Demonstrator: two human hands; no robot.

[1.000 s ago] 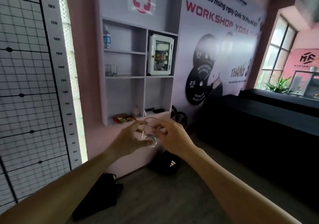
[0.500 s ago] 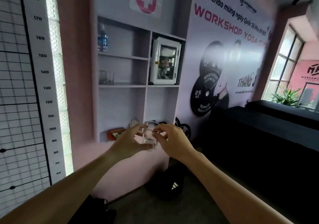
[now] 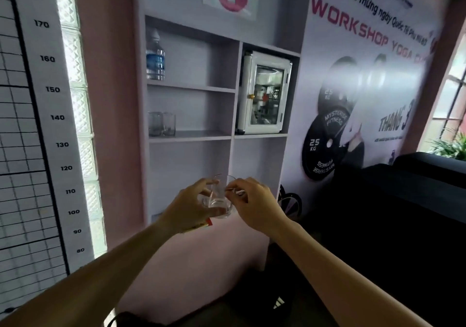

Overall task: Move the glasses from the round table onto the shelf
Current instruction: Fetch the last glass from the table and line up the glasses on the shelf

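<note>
A clear drinking glass (image 3: 219, 200) is held in front of me at chest height, tilted a little. My left hand (image 3: 189, 205) wraps its left side and bottom, and my right hand (image 3: 254, 204) pinches its rim from the right. Straight ahead stands the pale shelf unit (image 3: 191, 135). Two clear glasses (image 3: 161, 124) stand side by side at the left end of its middle board. The round table is out of view.
A water bottle (image 3: 155, 57) stands on the top board. A white glass-door cabinet (image 3: 264, 92) fills the upper right compartment. Small items lie on the lowest board behind my hands. A black bag (image 3: 272, 301) sits on the floor, and a dark bench (image 3: 393, 193) is at right.
I have come closer to the shelf unit, which now looms larger and higher in view. Both hands keep the same hold on the glass.
</note>
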